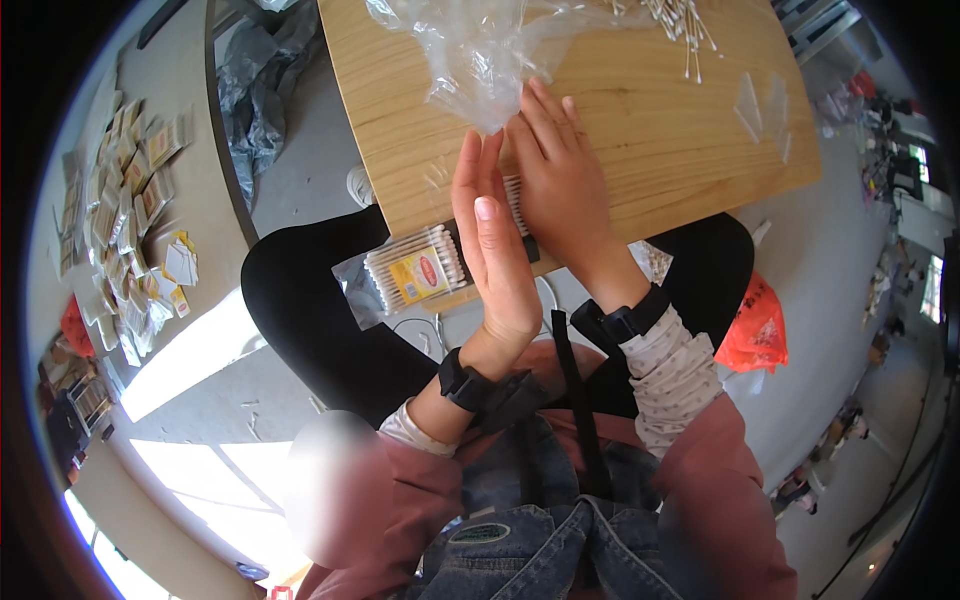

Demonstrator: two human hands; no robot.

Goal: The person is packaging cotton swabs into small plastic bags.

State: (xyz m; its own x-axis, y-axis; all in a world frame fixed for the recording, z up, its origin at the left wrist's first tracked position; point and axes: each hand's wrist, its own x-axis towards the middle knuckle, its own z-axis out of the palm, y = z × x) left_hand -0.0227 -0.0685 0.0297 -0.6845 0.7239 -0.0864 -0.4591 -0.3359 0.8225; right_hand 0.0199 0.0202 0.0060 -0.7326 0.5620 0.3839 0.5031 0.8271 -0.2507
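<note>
My left hand [494,235] is raised over the near edge of the wooden table, its fingers stretched out and its palm turned toward the right hand. Close beside it, my right hand [563,190] reaches forward with long, straight fingers, their tips by a crumpled clear plastic bag [470,60]. Between the hands a row of cotton swabs [514,196] partly shows; my palms hide the rest, and I cannot tell if they touch it. Left of my left hand, a clear pack of cotton swabs [415,270] with a yellow and red label lies at the table edge.
Loose cotton swabs [685,30] lie at the far side of the wooden table [660,140]. Clear plastic pieces [762,108] rest at its right. A side table at left bears a heap of swab packs [125,205]. An orange-red bag [755,330] sits beyond my right knee.
</note>
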